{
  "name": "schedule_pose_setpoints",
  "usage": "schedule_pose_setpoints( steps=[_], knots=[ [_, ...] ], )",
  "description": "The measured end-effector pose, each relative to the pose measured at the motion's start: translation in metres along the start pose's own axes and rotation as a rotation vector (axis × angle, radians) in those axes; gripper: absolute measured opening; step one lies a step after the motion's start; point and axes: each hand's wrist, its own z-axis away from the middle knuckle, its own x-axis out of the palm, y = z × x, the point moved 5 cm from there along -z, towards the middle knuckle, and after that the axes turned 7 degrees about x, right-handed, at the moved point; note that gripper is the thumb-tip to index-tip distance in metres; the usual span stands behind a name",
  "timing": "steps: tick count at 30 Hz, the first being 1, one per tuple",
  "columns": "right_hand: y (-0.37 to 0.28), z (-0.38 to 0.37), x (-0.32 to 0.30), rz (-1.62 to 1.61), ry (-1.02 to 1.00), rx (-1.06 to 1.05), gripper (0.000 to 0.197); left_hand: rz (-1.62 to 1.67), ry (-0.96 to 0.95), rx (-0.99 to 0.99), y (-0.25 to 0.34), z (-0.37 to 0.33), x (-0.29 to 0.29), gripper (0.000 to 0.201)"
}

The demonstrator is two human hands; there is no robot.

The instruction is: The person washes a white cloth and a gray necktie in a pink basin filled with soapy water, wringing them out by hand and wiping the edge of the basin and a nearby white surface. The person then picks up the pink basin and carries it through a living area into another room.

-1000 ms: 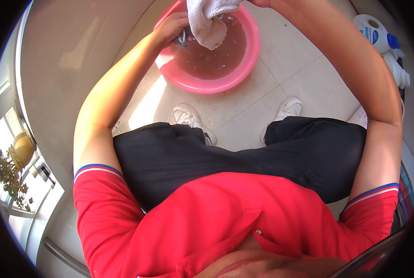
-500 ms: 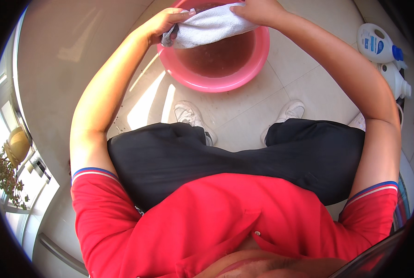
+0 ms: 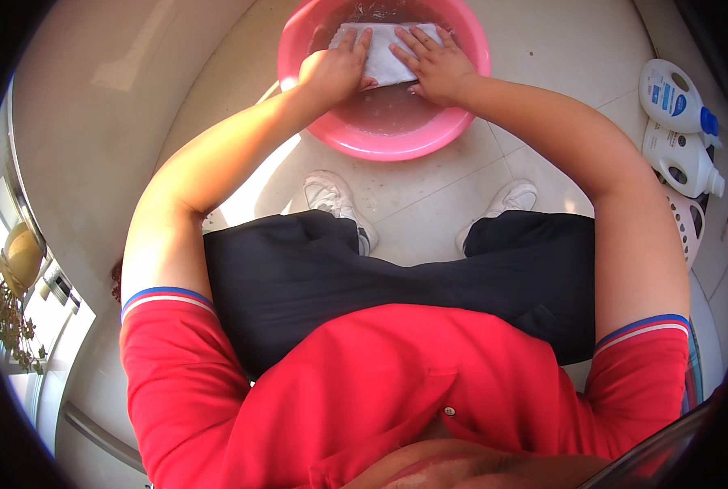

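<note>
A pink round basin (image 3: 380,147) holds murky brownish water (image 3: 392,112). A pale, folded cloth (image 3: 387,55) lies on the water inside it. My left hand (image 3: 337,69) rests on the cloth's left part, its fingers stretched forward. On the right part lies my right hand (image 3: 435,67), flat with its fingers spread. Both palms face down, and neither hand is closed round the cloth. The cloth's underside is hidden.
At the far right stand white jugs, one with a blue cap (image 3: 675,96) and another with a white cap (image 3: 683,159). A pink perforated container (image 3: 683,224) sits nearer. My white shoes (image 3: 331,196) are on the tiles below the basin. A potted plant (image 3: 9,314) is at the left.
Both hands held the cloth stretched above the basin before. Now it is down in the water, folded, with my hands opened flat on top.
</note>
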Motion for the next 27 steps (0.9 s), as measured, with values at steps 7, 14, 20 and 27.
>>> schedule_pose_setpoints(
  steps=[7, 14, 20, 27],
  knots=[
    [0.001, -0.006, 0.012, -0.134, -0.121, 0.056, 0.072, 0.067, -0.335, -0.149, -0.016, -0.004, 0.034, 0.055],
    [-0.001, -0.021, 0.005, -0.111, -0.357, 0.007, 0.056, -0.001, -0.328, -0.157, -0.037, -0.001, 0.069, 0.050],
    [0.016, -0.019, -0.004, -0.319, 0.088, 0.053, 0.059, 0.055, 0.095, -0.018, -0.016, 0.001, -0.011, 0.048],
    [0.022, -0.015, -0.005, -0.236, -0.040, 0.179, 0.054, 0.520, -0.206, -0.290, -0.014, 0.002, -0.078, 0.027]
  ],
)
